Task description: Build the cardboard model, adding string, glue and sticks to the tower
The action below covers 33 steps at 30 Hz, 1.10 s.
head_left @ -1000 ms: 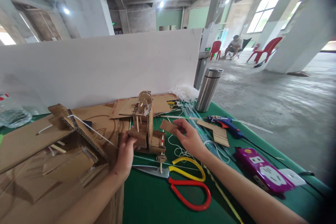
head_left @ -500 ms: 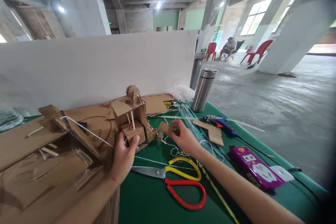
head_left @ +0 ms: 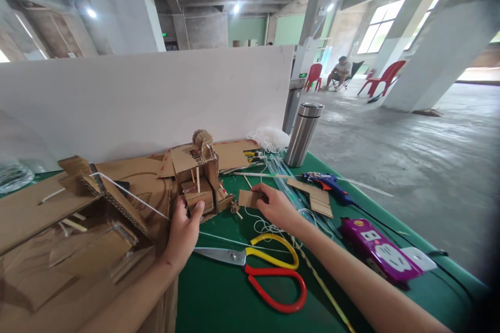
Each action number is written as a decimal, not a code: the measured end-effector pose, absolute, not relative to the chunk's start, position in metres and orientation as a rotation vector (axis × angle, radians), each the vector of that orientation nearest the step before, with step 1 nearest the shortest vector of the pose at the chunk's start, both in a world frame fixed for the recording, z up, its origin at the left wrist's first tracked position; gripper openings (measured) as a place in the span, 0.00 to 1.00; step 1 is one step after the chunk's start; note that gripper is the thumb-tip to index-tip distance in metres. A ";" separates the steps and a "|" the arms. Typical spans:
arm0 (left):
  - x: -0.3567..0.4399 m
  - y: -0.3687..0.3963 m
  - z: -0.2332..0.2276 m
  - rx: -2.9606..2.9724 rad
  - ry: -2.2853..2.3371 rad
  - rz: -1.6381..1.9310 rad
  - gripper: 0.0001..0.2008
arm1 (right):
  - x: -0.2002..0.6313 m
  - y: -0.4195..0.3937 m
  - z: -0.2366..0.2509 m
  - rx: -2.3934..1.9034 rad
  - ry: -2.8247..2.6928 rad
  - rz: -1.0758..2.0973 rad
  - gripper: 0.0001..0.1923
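Cardboard model sits on the green table as the centrepiece here, a little box-frame build with wooden sticks through it and a rolled cardboard drum on top. Left hand is wrapped around its near lower corner, thumb pressed on the front panel, so it's closed on the model and keeping it upright. Right hand is just right of the model, fingers pinched on a small flat cardboard piece that's held low, close to the tabletop and near the model's right side but not touching it as far as I can tell. Looks to me like the fitting stage: one hand steadies, the other lines up a panel. I'd guess the next move calls for sliding that piece up to the model's right face and keeping it square while the left hand doesn't let the frame twist. In front of the model lie scissors with yellow and red handles; to its right there's a blue hot glue gun, a purple power strip further right, and a steel flask behind. Left of the model is a bigger cardboard build with white string.
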State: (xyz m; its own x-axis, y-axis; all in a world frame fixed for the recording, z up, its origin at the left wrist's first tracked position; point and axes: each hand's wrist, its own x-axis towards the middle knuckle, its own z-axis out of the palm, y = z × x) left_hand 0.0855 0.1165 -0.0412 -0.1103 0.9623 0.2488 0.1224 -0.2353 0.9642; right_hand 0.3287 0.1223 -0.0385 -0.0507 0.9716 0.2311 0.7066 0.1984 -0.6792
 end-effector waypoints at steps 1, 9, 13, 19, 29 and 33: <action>0.086 0.117 -0.041 1.407 1.260 1.434 0.19 | 0.328 0.122 -0.039 -1.592 -1.840 0.491 0.17; 0.089 0.114 -0.035 1.301 1.267 1.430 0.19 | 0.351 0.113 -0.029 -1.931 -1.985 0.098 0.18; 0.090 0.113 -0.037 1.267 1.241 1.443 0.19 | 0.387 0.096 -0.020 -2.178 -1.984 -0.093 0.20; 0.091 0.114 -0.037 1.192 1.250 1.498 0.18 | 0.416 0.073 -0.024 -2.361 -2.035 -0.124 0.18; 0.093 0.114 -0.032 1.136 1.250 1.478 0.14 | 0.426 0.066 -0.031 -2.338 -2.107 -0.180 0.14; 0.090 0.113 -0.034 1.115 1.280 1.468 0.11 | 0.423 0.062 -0.028 -2.357 -2.079 -0.247 0.13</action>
